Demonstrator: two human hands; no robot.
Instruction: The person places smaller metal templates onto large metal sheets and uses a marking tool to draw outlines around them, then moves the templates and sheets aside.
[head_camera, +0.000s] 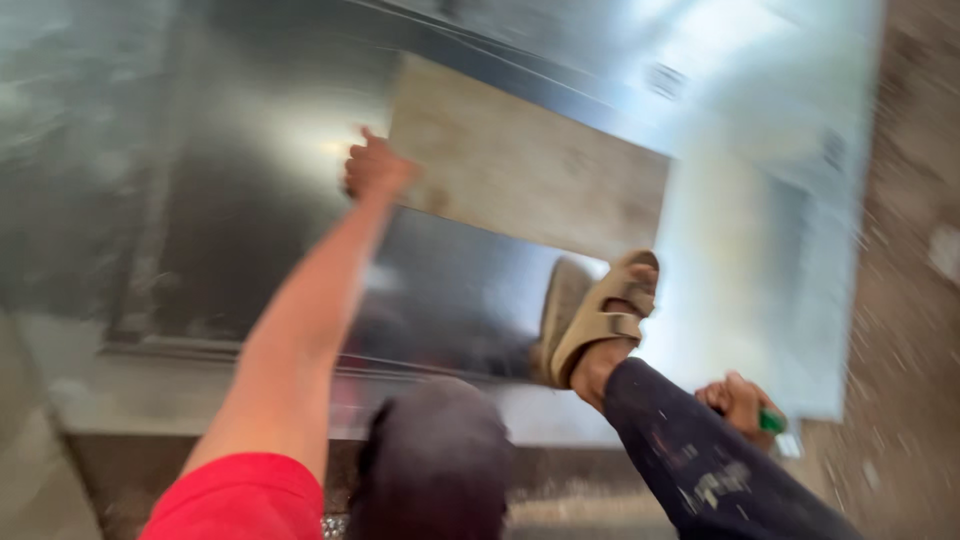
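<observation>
My left hand (375, 168) reaches out at arm's length and grips the near-left edge of a dull grey rectangular sheet-metal piece (530, 165), which lies tilted on a large shiny galvanised metal sheet (250, 150). My right hand (740, 402) is low at the right, beside my knee, closed around a small green object (771, 421) that is mostly hidden. My right foot in a tan sandal (605, 315) presses on the big sheet; its reflection shows beside it. The picture is blurred by motion.
More bright metal sheets (760, 250) lie stacked to the right, overlapping the big one. Bare concrete floor (910, 300) runs along the right side. My left knee in dark trousers (435, 450) fills the bottom centre, with a sheet edge (200, 350) just ahead.
</observation>
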